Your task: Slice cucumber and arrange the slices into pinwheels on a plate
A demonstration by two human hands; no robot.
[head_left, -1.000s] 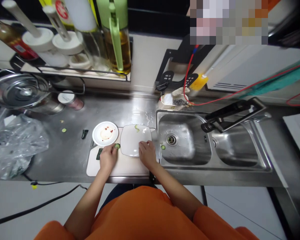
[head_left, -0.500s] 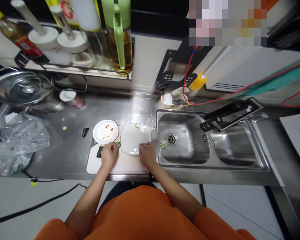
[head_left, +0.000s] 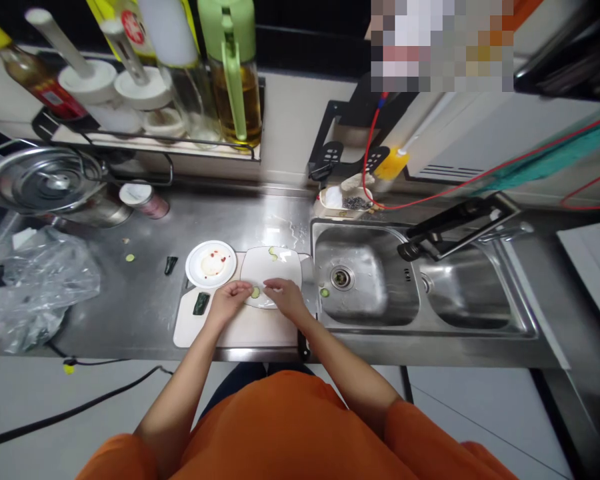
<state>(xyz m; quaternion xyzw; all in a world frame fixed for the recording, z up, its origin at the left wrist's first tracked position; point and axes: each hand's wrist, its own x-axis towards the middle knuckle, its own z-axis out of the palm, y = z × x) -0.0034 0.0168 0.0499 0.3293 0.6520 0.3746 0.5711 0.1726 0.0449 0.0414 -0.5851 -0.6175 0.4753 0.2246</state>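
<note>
My left hand (head_left: 229, 301) is closed in a pinch on a thin, pale green cucumber slice (head_left: 255, 293), held over the lower left of a white squarish plate (head_left: 287, 270). Just across from it, my right hand (head_left: 286, 298) hovers above the same plate, thumb and fingertips drawn together; whatever may be between them is too small to make out. Near the plate's top edge lie curved cucumber slices (head_left: 273, 253). The plate rests on a pale cutting board (head_left: 265, 330), where a dark green cucumber piece (head_left: 201, 303) sits at the left.
A round white plate (head_left: 193, 264) with red bits overlaps the board's back left. A dark cucumber end (head_left: 171, 265) and a small slice (head_left: 130, 258) lie on the steel counter. Right of the board is a double sink (head_left: 375, 327), with another slice (head_left: 325, 293) by its left edge.
My left hand has moved right from the board to over the squarish plate, bringing the cucumber slice. My right hand has shifted slightly left, its fingers now pinched. The dark cucumber piece is uncovered.
</note>
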